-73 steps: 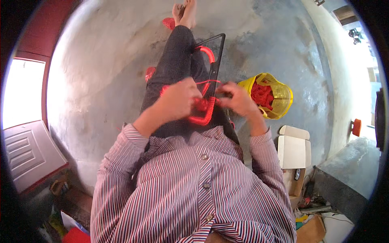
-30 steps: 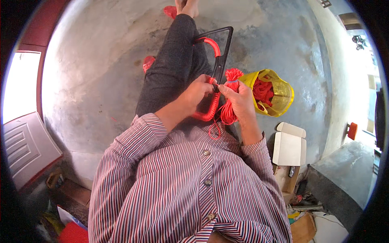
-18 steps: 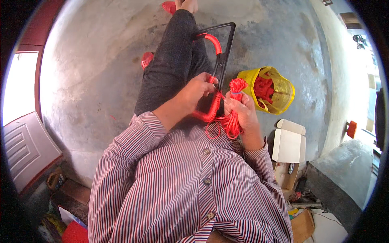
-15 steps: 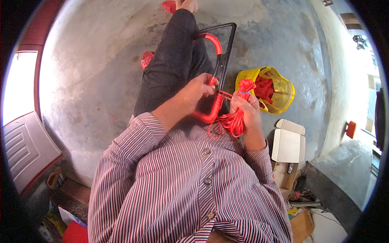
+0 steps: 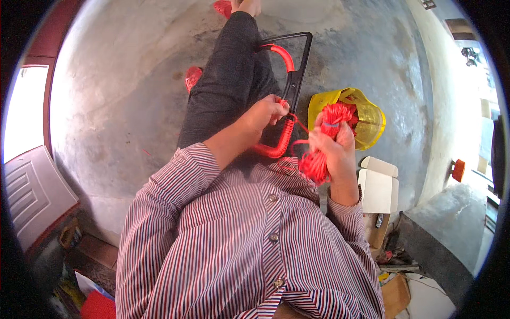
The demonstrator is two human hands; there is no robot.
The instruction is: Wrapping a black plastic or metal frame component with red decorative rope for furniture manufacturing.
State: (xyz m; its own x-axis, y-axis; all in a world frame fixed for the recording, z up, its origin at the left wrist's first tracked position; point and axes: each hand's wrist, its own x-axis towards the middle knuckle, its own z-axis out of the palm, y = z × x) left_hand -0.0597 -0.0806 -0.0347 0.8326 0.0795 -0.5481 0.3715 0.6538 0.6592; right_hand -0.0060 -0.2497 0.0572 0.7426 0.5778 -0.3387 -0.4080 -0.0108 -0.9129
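Observation:
A black frame (image 5: 304,58) with curved inner bars lies over my lap and legs. Red cord is wound closely round its near curved end (image 5: 284,139), and a red covering (image 5: 283,56) shows on its far curve. My left hand (image 5: 270,111) is closed at the frame's middle, thumb and fingertips pinching it beside the wound part. My right hand (image 5: 337,146) grips a bundle of red cord (image 5: 314,166), tied near its top with a bluish band. A strand runs from the bundle to the winding on the frame.
A yellow bucket-like container (image 5: 378,130) with red material inside stands on the floor just beyond my right hand. Nearer on that side is an open white carton (image 5: 378,186). Red footwear (image 5: 193,78) rests by my legs. A grey ledge (image 5: 446,228) stands at the right.
My right hand has moved right and slightly nearer with the cord bundle, drawing the strand out from the frame. My left hand has stayed at the frame, shifting a little.

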